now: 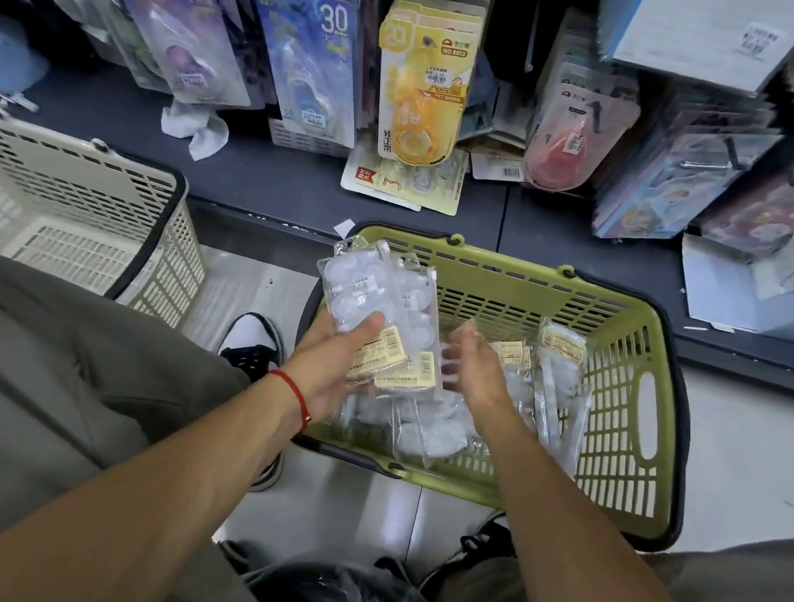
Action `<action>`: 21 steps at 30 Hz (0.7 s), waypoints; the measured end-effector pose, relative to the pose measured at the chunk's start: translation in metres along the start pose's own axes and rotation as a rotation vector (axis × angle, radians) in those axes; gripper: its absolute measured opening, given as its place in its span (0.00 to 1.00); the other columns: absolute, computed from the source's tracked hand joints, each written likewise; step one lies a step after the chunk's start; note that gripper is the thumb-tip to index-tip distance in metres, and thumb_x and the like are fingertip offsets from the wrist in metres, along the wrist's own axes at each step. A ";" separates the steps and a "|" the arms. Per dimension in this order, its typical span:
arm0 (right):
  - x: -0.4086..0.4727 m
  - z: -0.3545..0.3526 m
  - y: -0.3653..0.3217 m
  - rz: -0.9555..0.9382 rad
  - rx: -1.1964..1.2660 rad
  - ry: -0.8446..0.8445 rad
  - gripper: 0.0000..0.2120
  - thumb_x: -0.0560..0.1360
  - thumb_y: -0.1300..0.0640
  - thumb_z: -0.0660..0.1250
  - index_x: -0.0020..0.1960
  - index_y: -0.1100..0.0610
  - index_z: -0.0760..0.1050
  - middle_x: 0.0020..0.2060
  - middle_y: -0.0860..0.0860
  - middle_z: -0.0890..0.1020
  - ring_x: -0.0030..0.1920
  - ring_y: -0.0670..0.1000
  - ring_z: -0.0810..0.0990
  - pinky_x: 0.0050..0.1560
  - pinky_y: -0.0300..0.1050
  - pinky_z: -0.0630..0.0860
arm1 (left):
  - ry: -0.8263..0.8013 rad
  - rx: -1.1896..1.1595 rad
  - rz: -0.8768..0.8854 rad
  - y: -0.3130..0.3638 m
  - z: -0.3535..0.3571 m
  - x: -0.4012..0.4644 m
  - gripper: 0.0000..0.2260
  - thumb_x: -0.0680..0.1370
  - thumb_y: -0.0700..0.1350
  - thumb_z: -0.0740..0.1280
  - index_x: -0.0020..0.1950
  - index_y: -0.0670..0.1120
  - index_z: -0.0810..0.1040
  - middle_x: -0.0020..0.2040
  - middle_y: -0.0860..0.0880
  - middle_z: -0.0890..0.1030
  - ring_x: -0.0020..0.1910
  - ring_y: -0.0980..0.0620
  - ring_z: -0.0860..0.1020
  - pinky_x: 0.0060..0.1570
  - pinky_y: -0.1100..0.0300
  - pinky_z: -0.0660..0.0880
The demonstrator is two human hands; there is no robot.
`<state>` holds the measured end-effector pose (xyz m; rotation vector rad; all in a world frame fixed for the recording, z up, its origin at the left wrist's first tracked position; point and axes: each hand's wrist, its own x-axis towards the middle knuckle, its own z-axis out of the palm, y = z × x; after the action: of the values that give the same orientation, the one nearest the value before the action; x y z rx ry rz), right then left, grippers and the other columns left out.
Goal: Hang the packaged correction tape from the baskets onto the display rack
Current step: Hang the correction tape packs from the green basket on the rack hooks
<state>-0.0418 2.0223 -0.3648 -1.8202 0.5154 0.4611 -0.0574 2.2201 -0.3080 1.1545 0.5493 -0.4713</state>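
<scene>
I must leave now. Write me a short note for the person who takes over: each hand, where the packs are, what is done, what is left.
Left hand: holds a stack of clear correction tape packs above the green basket.
Right hand: open, holds nothing, over the loose packs in that basket.
White basket on the left: no packs visible inside.
Done: one stack gathered.
Left: hang this stack on the display rack, then the packs remaining in the green basket.

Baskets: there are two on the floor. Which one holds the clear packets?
The green basket, under both hands, holds them; the beige basket to its left shows none.
</scene>
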 end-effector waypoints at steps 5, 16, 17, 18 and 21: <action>0.008 0.018 0.043 -0.036 -1.054 -0.166 0.45 0.74 0.42 0.77 0.78 0.59 0.58 0.71 0.59 0.64 0.72 0.61 0.67 0.73 0.55 0.69 | -0.027 -0.034 0.005 0.007 -0.008 -0.003 0.18 0.82 0.45 0.72 0.71 0.46 0.75 0.47 0.47 0.89 0.43 0.49 0.88 0.34 0.54 0.83; 0.001 -0.048 -0.006 0.141 0.224 0.089 0.13 0.78 0.70 0.62 0.61 0.64 0.76 0.53 0.62 0.82 0.45 0.54 0.79 0.46 0.51 0.77 | 0.015 0.035 0.085 0.009 -0.012 -0.001 0.21 0.79 0.43 0.75 0.70 0.48 0.74 0.54 0.47 0.88 0.47 0.48 0.88 0.39 0.53 0.83; -0.003 -0.053 -0.018 0.119 0.418 0.035 0.11 0.79 0.68 0.61 0.60 0.64 0.75 0.51 0.61 0.82 0.43 0.54 0.80 0.45 0.51 0.79 | 0.017 0.045 0.107 0.010 -0.010 0.000 0.21 0.79 0.43 0.75 0.70 0.49 0.74 0.54 0.48 0.88 0.47 0.49 0.88 0.37 0.55 0.83; -0.007 -0.057 -0.031 0.070 0.564 -0.045 0.10 0.80 0.65 0.61 0.60 0.63 0.75 0.48 0.59 0.82 0.41 0.53 0.80 0.43 0.51 0.80 | 0.013 0.061 0.128 0.011 -0.009 0.001 0.21 0.79 0.43 0.75 0.70 0.50 0.73 0.54 0.49 0.88 0.47 0.49 0.88 0.37 0.56 0.83; -0.020 -0.057 -0.073 -0.112 0.575 -0.224 0.09 0.82 0.63 0.63 0.59 0.61 0.79 0.46 0.56 0.86 0.41 0.52 0.85 0.43 0.50 0.84 | -0.025 0.099 0.179 0.017 -0.002 0.000 0.23 0.78 0.45 0.77 0.69 0.54 0.72 0.58 0.49 0.87 0.52 0.46 0.88 0.44 0.50 0.85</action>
<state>-0.0136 1.9900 -0.2799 -1.2209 0.3430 0.3843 -0.0474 2.2273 -0.2965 1.2786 0.3997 -0.3612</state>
